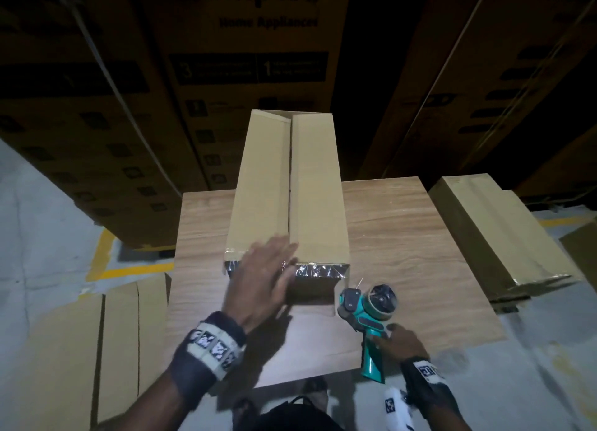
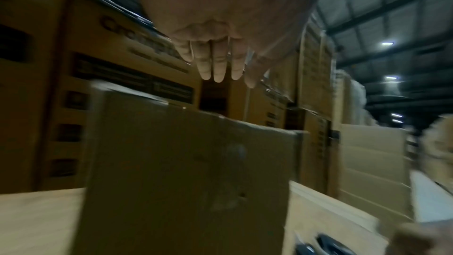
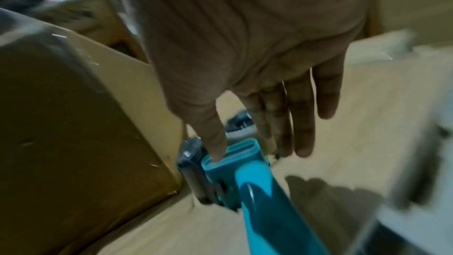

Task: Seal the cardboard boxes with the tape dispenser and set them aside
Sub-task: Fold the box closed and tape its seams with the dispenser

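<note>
A long cardboard box [image 1: 290, 185] lies lengthwise on the wooden table [image 1: 420, 252], its two top flaps meeting at a centre seam with clear tape across the near end. My left hand [image 1: 265, 275] lies flat on that near end with its fingers straight. In the left wrist view the fingers [image 2: 215, 61] stretch out above the box [image 2: 186, 172]. The teal tape dispenser [image 1: 368, 314] lies on the table just right of the box's near corner. My right hand [image 1: 400, 340] is over its handle. In the right wrist view its fingers [image 3: 301, 115] are straight and the thumb touches the dispenser [image 3: 245, 177].
A taped cardboard box [image 1: 497, 236] lies off the table's right side. Flattened cardboard sheets [image 1: 97, 349] lie on the floor at the left. Tall stacked printed cartons [image 1: 245, 58] form a wall behind the table. Yellow floor lines [image 1: 103, 256] run at the left.
</note>
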A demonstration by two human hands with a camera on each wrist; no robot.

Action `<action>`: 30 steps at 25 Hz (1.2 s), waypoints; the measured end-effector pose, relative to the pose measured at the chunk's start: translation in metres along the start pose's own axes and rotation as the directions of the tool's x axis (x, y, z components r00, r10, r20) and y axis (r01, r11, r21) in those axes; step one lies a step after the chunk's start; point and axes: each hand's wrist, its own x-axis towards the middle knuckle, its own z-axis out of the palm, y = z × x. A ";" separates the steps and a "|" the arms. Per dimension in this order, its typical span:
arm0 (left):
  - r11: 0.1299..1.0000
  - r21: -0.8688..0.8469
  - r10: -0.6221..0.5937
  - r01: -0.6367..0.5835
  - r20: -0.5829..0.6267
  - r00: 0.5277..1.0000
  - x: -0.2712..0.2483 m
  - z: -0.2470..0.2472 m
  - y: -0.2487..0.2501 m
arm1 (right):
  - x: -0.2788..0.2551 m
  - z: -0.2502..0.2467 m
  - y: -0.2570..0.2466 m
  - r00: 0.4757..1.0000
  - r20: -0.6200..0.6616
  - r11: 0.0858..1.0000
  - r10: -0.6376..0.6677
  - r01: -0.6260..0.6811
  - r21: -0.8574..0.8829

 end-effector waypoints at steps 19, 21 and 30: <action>0.606 -0.675 -0.488 0.421 0.102 0.867 -0.049 -0.021 -0.098 | -0.053 -0.044 -0.113 0.814 -0.192 0.575 -0.548 0.533 0.620; 0.716 -0.568 -0.393 0.406 0.152 0.907 -0.042 -0.035 -0.109 | -0.036 -0.061 -0.107 0.715 -0.161 0.692 -0.680 0.699 0.179; 0.963 -0.227 -0.097 0.145 0.209 0.973 0.005 -0.059 -0.131 | -0.003 -0.103 -0.136 0.542 0.009 0.511 -0.840 0.797 -0.322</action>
